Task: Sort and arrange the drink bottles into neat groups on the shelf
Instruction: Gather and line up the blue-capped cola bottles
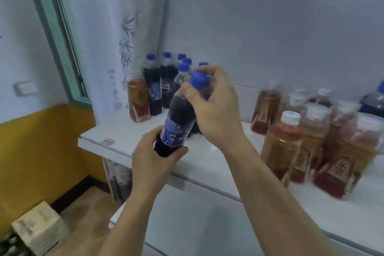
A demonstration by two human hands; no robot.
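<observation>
Above the shelf (203, 158), both hands' grips hold 1 cola bottle (178, 122), seemingly tilted.

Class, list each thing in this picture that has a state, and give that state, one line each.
Held cola bottle: capped, tilted, off the shelf.
Left hand: grips its base.
Right hand: pinches its cap.
Cola group: upright, capped.
Tea bottles: upright, capped, clustered.
Lone tea bottle: upright beside the colas.

dark cola bottle (178, 118) blue cap (199, 79), amber tea bottles (280, 143), white shelf (128, 131)
</observation>
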